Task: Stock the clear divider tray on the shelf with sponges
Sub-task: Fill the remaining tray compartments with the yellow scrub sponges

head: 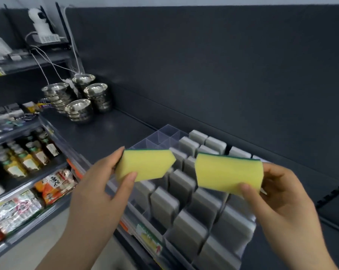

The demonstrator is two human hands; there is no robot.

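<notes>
From the head camera we see the left hand [98, 184] pinching one yellow sponge [145, 165] and the right hand [278, 193] pinching another sponge [228, 173], both held above the clear tray [161, 136] of grey sponges [188, 228] on the shelf [106, 133].

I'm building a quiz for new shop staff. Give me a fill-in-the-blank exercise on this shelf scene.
1. The left hand pinches a yellow foam sponge backed with a ____ layer.
2. The right hand grips a second yellow foam sponge, so the hands hold ____ sponges altogether.
3. The rectangular sponges standing in the clear plastic divider tray are ____.
4. The shiny metal bowls form ____ stacks.
Missing words: green; two; grey; four.
</notes>
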